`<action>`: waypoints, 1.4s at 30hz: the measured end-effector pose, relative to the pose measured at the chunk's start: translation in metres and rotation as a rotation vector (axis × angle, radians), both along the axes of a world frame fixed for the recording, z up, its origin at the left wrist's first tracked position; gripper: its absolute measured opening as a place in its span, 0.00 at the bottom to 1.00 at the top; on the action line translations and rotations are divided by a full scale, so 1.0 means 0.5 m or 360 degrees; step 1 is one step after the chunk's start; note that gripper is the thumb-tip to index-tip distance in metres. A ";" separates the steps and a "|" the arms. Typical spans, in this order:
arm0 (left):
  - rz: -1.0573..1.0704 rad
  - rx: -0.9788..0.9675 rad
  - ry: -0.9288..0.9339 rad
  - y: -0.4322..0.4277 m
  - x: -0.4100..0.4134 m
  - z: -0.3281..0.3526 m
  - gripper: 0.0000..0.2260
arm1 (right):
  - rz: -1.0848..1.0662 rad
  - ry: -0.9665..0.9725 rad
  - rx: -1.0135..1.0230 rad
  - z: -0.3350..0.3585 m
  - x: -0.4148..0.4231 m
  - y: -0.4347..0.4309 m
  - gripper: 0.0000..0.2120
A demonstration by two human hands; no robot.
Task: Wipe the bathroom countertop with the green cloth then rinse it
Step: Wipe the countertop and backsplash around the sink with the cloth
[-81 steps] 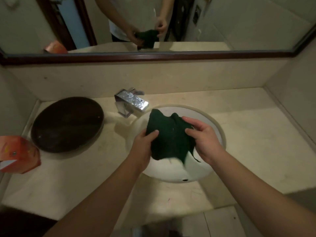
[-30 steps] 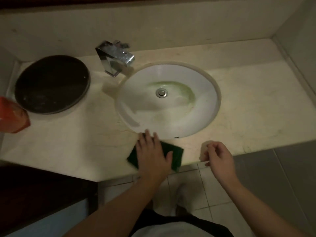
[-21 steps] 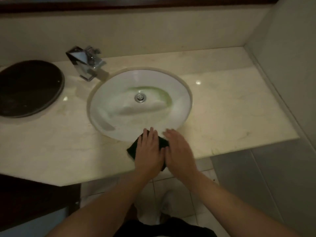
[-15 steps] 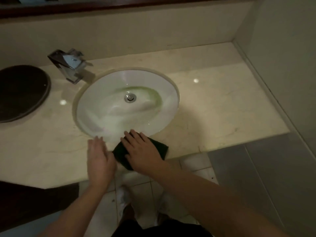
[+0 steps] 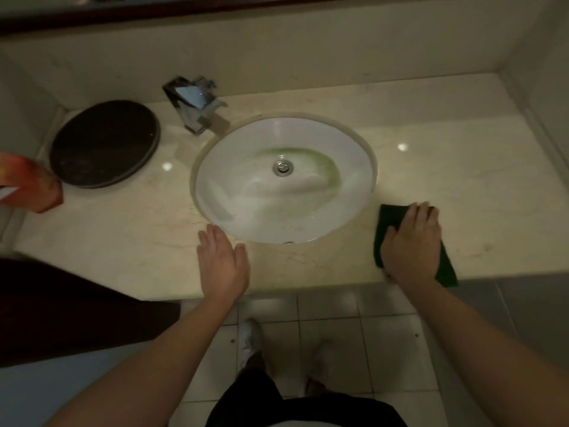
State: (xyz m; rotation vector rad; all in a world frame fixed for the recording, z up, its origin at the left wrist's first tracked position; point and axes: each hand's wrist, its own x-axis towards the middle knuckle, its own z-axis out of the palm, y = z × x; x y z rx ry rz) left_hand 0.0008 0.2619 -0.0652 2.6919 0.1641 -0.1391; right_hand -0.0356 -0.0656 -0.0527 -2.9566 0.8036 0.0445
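Green cloth [image 5: 389,220] is lying flat on the countertop [image 5: 462,186] just right of the sink [image 5: 234,192], with its near corner right at the front edge. Right hand [image 5: 411,248] is pressed flat on top of it, fingers laid out straight, not bunching it up. Left hand [image 5: 221,263] is palm-down on the counter by the sink's front-left rim, fingers relaxed, holding nothing. Basin's got a greenish smear around the drain [image 5: 282,167]. Faucet [image 5: 197,103] sits back-left, with a dark round tray [image 5: 104,143] and an orange box [image 5: 30,186] further left.
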 end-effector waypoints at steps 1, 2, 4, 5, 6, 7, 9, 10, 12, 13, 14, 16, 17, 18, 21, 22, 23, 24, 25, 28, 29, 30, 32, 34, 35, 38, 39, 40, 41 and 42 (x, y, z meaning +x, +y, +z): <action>-0.0029 -0.0094 -0.0029 0.011 -0.002 0.005 0.30 | 0.0090 -0.0004 0.0018 -0.002 -0.001 0.045 0.30; -0.0056 -0.0141 -0.0062 0.029 -0.002 0.009 0.29 | 0.0206 -0.0004 0.0047 -0.003 -0.003 0.096 0.31; -0.0057 -0.0051 -0.0166 0.086 0.015 0.011 0.28 | 0.0420 -0.0008 0.0118 -0.008 -0.005 0.204 0.31; -0.0013 0.0016 -0.0196 0.123 0.031 0.012 0.27 | 0.0509 -0.0003 0.0146 -0.008 0.000 0.257 0.31; 0.0051 0.0067 -0.0201 0.162 0.050 0.014 0.27 | 0.0587 0.0005 0.0174 -0.011 0.008 0.308 0.31; 0.0113 0.0103 -0.0196 0.202 0.072 0.016 0.27 | 0.0649 0.0008 0.0208 -0.015 0.017 0.358 0.31; 0.0219 0.0106 -0.0151 0.274 0.114 0.023 0.27 | 0.0771 0.0000 0.0290 -0.021 0.036 0.454 0.31; 0.0247 0.0090 -0.0135 0.308 0.134 0.024 0.27 | 0.0850 -0.0003 0.0327 -0.021 0.048 0.504 0.31; 0.0239 0.0121 -0.0122 0.364 0.164 0.020 0.26 | 0.0999 0.0010 0.0376 -0.021 0.078 0.595 0.31; 0.0212 0.0207 -0.0120 0.392 0.177 0.015 0.26 | 0.1053 0.0008 0.0386 -0.020 0.103 0.639 0.31; 0.0181 0.0313 -0.0112 0.416 0.186 0.006 0.26 | 0.1076 -0.0002 0.0388 -0.020 0.133 0.678 0.31; 0.0159 0.0444 -0.0064 0.443 0.185 -0.011 0.27 | 0.1055 -0.0022 0.0389 -0.019 0.207 0.743 0.31; 0.0157 0.0463 -0.0062 0.448 0.180 -0.020 0.28 | 0.1024 -0.0034 0.0388 -0.020 0.250 0.770 0.31; 0.0144 0.0454 -0.0085 0.448 0.176 -0.026 0.29 | 0.0985 -0.0050 0.0390 -0.019 0.296 0.796 0.31; 0.0326 0.0037 -0.0204 0.450 0.182 -0.028 0.30 | 0.1034 -0.0018 0.0402 -0.021 0.414 0.885 0.31; 0.0446 -0.0160 -0.0265 0.452 0.184 -0.025 0.29 | 0.1128 -0.0018 0.0379 -0.024 0.428 0.908 0.31; 0.0546 -0.0345 -0.0355 0.454 0.182 -0.020 0.28 | 0.1249 -0.0013 0.0372 -0.025 0.423 0.921 0.31; 0.0624 -0.0489 -0.0420 0.463 0.176 -0.019 0.27 | 0.1419 0.0013 0.0397 -0.025 0.399 0.933 0.31; 0.0655 -0.0600 -0.0453 0.473 0.170 -0.016 0.27 | 0.1621 0.0054 0.0425 -0.024 0.359 0.932 0.31; 0.0588 -0.0802 -0.0478 0.491 0.165 -0.003 0.28 | 0.2039 0.0170 0.0355 -0.016 0.219 0.857 0.31; 0.0551 -0.0819 -0.0469 0.495 0.166 -0.004 0.28 | 0.2053 0.0185 0.0313 -0.017 0.197 0.823 0.32; 0.0514 -0.0810 -0.0463 0.497 0.168 -0.006 0.28 | 0.2003 0.0174 0.0269 -0.017 0.193 0.794 0.33; 0.0468 -0.0818 -0.0464 0.498 0.169 -0.008 0.27 | 0.1720 0.0137 0.0198 -0.016 0.229 0.770 0.34; 0.0449 -0.0842 -0.0457 0.497 0.170 -0.006 0.27 | 0.1326 0.0063 0.0195 -0.005 0.299 0.800 0.33; 0.0449 -0.0851 -0.0463 0.498 0.170 -0.006 0.27 | 0.1146 0.0010 0.0243 0.000 0.336 0.832 0.32; 0.0513 -0.0923 -0.0474 0.490 0.177 0.009 0.26 | 0.1097 -0.0038 0.0534 0.009 0.408 0.928 0.33; 0.0518 -0.0926 -0.0468 0.481 0.182 0.021 0.25 | 0.1236 -0.0026 0.0692 0.018 0.413 0.945 0.33; 0.0486 -0.0894 -0.0456 0.470 0.189 0.033 0.25 | 0.1336 -0.0007 0.0889 0.027 0.409 0.945 0.31; 0.0410 -0.0806 -0.0414 0.454 0.201 0.047 0.24 | 0.1339 -0.0024 0.1063 0.035 0.403 0.926 0.29; 0.0304 -0.0642 -0.0346 0.434 0.216 0.054 0.24 | 0.1277 -0.0087 0.1124 0.037 0.396 0.893 0.27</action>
